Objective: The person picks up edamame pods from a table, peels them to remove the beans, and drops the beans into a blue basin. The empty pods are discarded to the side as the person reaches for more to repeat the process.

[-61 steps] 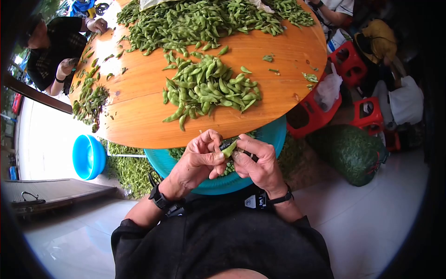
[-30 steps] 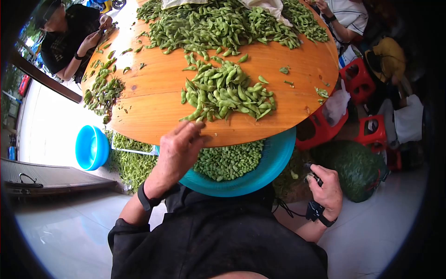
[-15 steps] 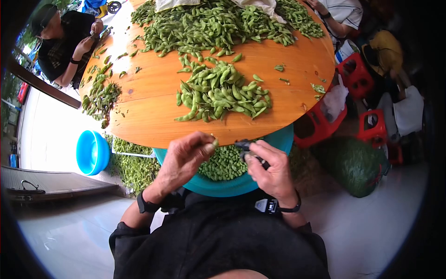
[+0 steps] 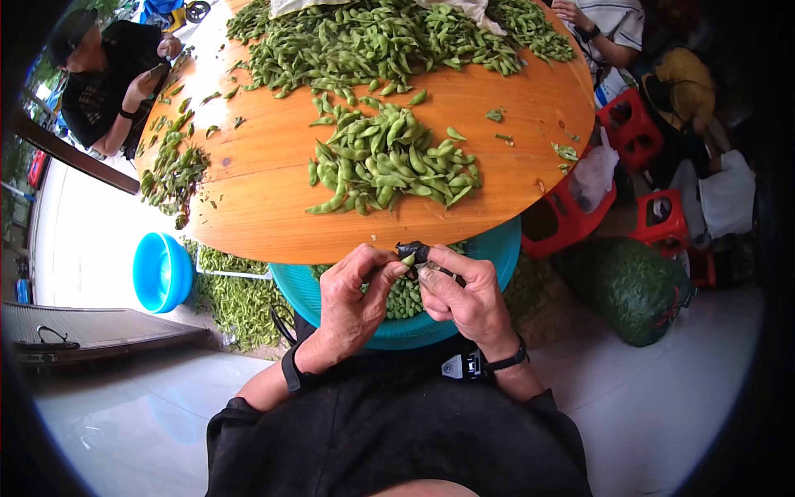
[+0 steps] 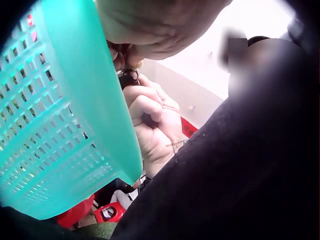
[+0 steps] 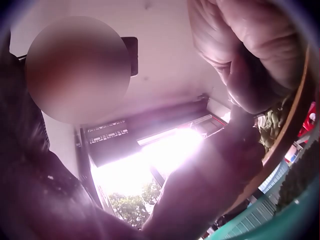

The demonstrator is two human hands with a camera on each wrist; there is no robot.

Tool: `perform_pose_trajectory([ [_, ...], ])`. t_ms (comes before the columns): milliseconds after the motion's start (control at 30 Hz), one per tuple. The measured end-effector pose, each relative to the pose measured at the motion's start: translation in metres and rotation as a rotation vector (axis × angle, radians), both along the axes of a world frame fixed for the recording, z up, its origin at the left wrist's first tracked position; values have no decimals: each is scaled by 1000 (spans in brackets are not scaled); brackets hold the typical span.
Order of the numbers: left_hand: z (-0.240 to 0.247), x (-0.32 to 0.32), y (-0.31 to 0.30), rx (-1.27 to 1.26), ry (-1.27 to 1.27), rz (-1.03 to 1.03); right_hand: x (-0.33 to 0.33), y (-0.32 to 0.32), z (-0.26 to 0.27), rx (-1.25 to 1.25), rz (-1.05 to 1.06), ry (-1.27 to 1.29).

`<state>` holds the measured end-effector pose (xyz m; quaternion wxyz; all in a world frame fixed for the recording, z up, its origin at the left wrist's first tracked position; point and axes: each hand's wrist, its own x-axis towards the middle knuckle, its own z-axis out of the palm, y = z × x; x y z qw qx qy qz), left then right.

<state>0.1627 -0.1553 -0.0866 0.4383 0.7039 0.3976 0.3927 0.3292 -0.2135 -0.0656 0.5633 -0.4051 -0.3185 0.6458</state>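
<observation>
In the head view, my left hand (image 4: 352, 290) pinches a green bean pod (image 4: 408, 259) between thumb and fingertips, over the teal basin (image 4: 308, 300). My right hand (image 4: 472, 298) meets it from the other side, its thumb and forefinger at the pod's end. A black covering (image 4: 411, 250) sits at the right forefinger's tip, with more black lower among those fingers. Shelled green beans (image 4: 403, 300) lie in the basin below both hands. The left wrist view shows the curled right hand (image 5: 155, 117) beside the basin's slotted wall (image 5: 95, 95).
On the round wooden table (image 4: 265, 207), a small heap of pods (image 4: 389, 161) lies ahead, with a larger pile (image 4: 364, 50) behind. Husks (image 4: 174, 166) are strewn at left. A blue basin (image 4: 161, 272) stands left; red stools (image 4: 571, 215) and a full green sack (image 4: 621, 290) stand right. Other people sit around.
My left hand reached to the table's pods, then came back over the basin with one pod. My right hand swung out to the right, then returned to meet the left at that pod.
</observation>
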Motion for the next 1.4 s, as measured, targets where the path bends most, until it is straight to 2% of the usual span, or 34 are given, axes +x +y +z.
perform_pose_trajectory([
  [100, -2, 2, 0, 49, -11, 10, 0, 1, -2, 50, -28, -82],
  [167, -3, 0, -2, -286, -219, -119, 0, 1, -2, 62, -34, -125],
  [200, -4, -2, -1, -288, -218, -121, 1, 0, -2, 74, -37, -169],
  [267, -9, -6, 6, -804, -546, -332, -2, 0, -4, 88, -53, -159],
  [300, -11, -8, 8, -806, -546, -332, -2, 0, -4, 104, -66, -149],
  [367, -14, -10, 12, -1066, -698, -483, -2, -1, -5, 98, -59, -151],
  [433, -7, -10, 11, -1099, -674, -466, 0, 0, -7, 94, -52, -152],
  [500, -7, -12, 9, -1060, -637, -467, 2, 1, -14, 449, -91, -628],
  [533, -4, -15, 10, -1062, -636, -467, 0, 1, -16, 448, -91, -627],
  [600, 3, -23, 11, -797, -317, -463, -5, 2, -17, 740, -240, -1024],
  [633, 6, -25, 11, -799, -316, -464, -5, -1, -17, 739, -240, -1024],
  [700, 14, -29, 11, -298, 114, -409, -4, -7, -19, 762, -130, -1097],
  [733, 19, -29, 12, -211, 165, -392, -3, -8, -17, 731, -68, -1100],
  [833, 14, -30, 10, -137, 155, -381, 2, -3, -19, 746, -68, -1107],
  [967, 2, -34, 6, -256, 160, -270, 10, -6, -11, 554, -218, -1095],
  [1067, 2, -34, 8, -152, 178, -232, 10, -10, -7, 473, -201, -1051],
  [1133, 7, -33, 9, -325, 210, -244, 5, -9, -8, 407, -197, -965],
  [1167, 8, -30, 7, -324, 211, -245, 1, -7, -7, 408, -199, -965],
  [1233, 10, -21, 2, -293, 31, -342, -7, -2, -5, 395, -170, -886],
  [1267, 6, -21, 2, -180, 41, -446, -11, -2, -7, 391, -185, -823],
  [1300, 14, -18, 3, -206, 37, -476, -11, -2, -8, 399, -183, -820],
  [1367, 28, -19, 12, -86, 42, -469, 0, -5, -10, 354, -281, -828],
  [1400, 24, -23, 23, 61, 82, -378, 10, -8, -6, 321, -339, -876],
])
